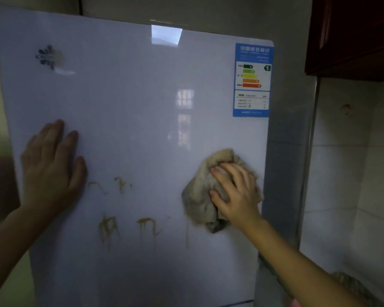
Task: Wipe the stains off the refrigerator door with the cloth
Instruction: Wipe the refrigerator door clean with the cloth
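Note:
The glossy white refrigerator door [129,103] fills most of the view. Brownish-yellow stains [129,227] streak its lower middle, with smaller marks [120,183] above them and a thin drip below the cloth. My right hand [237,193] presses a crumpled beige cloth [200,196] flat against the door near its right edge, to the right of the stains. My left hand [51,167] lies flat on the door's left side, fingers spread, holding nothing.
A blue energy label [252,79] sticks to the door's upper right and a blue logo [47,56] sits upper left. White tiled wall [350,173] stands right of the fridge, under a dark red cabinet [353,34].

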The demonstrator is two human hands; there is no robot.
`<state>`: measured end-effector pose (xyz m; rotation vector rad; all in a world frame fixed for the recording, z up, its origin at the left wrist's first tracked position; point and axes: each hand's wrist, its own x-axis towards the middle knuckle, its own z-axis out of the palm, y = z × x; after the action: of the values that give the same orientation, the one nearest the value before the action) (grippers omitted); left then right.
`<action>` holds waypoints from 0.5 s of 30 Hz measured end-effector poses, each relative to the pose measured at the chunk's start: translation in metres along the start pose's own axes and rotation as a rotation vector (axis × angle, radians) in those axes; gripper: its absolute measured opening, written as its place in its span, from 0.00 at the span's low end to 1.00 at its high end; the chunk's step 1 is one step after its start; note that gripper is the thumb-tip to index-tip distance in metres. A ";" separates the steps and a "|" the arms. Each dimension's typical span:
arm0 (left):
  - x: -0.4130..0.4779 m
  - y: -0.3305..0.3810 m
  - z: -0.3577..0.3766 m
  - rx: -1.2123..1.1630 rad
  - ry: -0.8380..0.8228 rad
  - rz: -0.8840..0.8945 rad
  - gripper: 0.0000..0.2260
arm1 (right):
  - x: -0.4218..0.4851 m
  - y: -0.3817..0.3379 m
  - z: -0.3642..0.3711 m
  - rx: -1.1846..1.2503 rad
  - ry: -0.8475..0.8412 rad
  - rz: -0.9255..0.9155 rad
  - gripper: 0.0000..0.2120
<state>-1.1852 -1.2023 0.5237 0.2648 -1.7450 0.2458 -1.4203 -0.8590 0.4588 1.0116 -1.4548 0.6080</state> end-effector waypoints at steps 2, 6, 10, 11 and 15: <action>0.001 0.002 -0.002 0.027 0.031 0.012 0.25 | 0.000 -0.008 0.005 -0.009 -0.078 -0.236 0.22; 0.003 -0.002 -0.004 0.046 0.010 0.047 0.25 | 0.036 -0.005 0.005 -0.019 -0.091 -0.375 0.23; -0.005 -0.009 -0.014 0.036 -0.032 0.032 0.27 | 0.063 -0.017 0.009 0.028 -0.009 -0.170 0.24; -0.010 -0.012 -0.016 0.043 -0.029 0.014 0.27 | 0.061 -0.023 0.012 0.031 0.005 -0.134 0.23; -0.036 -0.030 -0.022 0.080 -0.037 0.010 0.26 | 0.041 -0.041 0.024 0.028 -0.009 -0.215 0.24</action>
<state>-1.1487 -1.2224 0.4928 0.3212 -1.7751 0.3204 -1.3943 -0.9090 0.4870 1.1759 -1.3267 0.4696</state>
